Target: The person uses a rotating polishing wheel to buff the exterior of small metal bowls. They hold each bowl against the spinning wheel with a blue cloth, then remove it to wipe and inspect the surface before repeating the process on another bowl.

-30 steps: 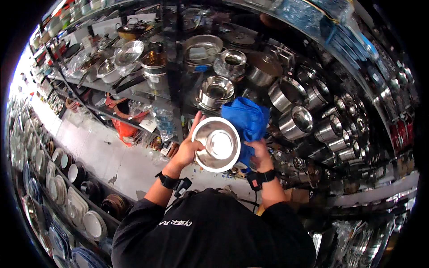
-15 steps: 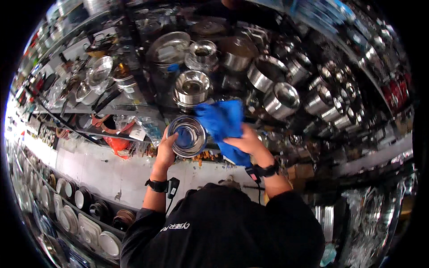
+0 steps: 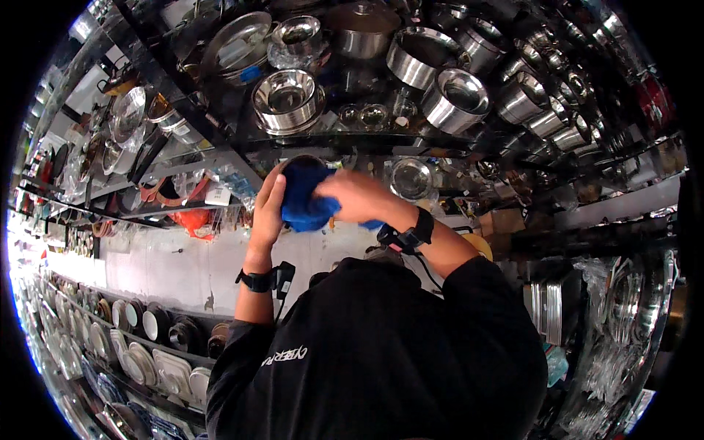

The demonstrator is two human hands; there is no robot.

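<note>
Round metal bowl (image 3: 301,160) sitting at 11 o'clock from black-shirted torso (image 3: 381,352).
Left hand (image 3: 267,210) half-curling, gripping its side; blurred right hand (image 3: 359,196) clutching bunched blue cloth (image 3: 308,207), long axis running 10-to-4 o'clock, hiding bowl's facing.

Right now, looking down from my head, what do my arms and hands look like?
Your left hand and right hand are ungloved. Black sleeves, the left and right, leave the forearms uncovered. Each wrist has a black strap, left and right, carrying a small dark box with a thin dark cable.
</note>
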